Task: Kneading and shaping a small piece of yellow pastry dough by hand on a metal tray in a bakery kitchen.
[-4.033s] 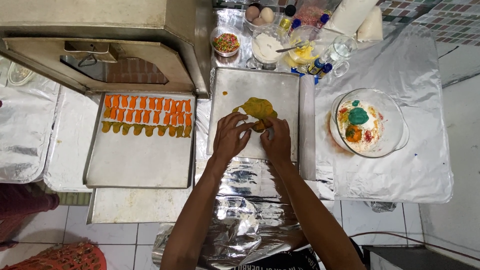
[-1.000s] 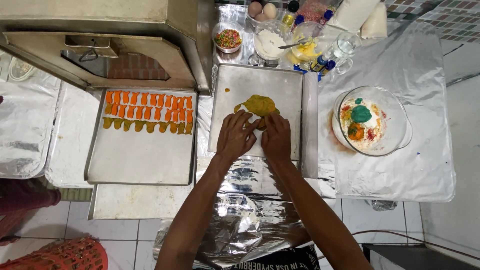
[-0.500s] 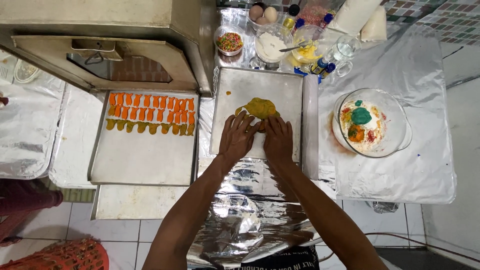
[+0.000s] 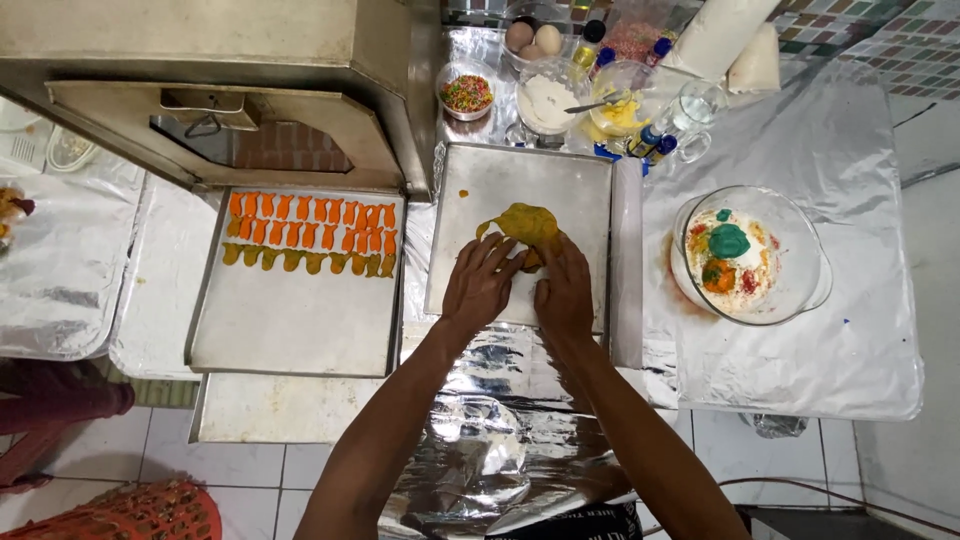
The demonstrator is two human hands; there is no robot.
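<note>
1. Left hand (image 4: pixel 480 285) and right hand (image 4: pixel 565 292) are lying side by side, fingers spread, pressing on the yellow-green dough (image 4: pixel 525 225).
2. Dough is sitting mid-tray on the right baking tray (image 4: pixel 500 180).
3. Left tray (image 4: pixel 290 320) is holding rows of orange pieces (image 4: pixel 312 211).
4. Glass bowl (image 4: pixel 800 300) is sitting on the counter (image 4: pixel 850 150), right.

Fingertips of both hands hide part of the dough (image 4: pixel 528 224); red basket (image 4: pixel 130 512) cut off at bottom edge.
</note>
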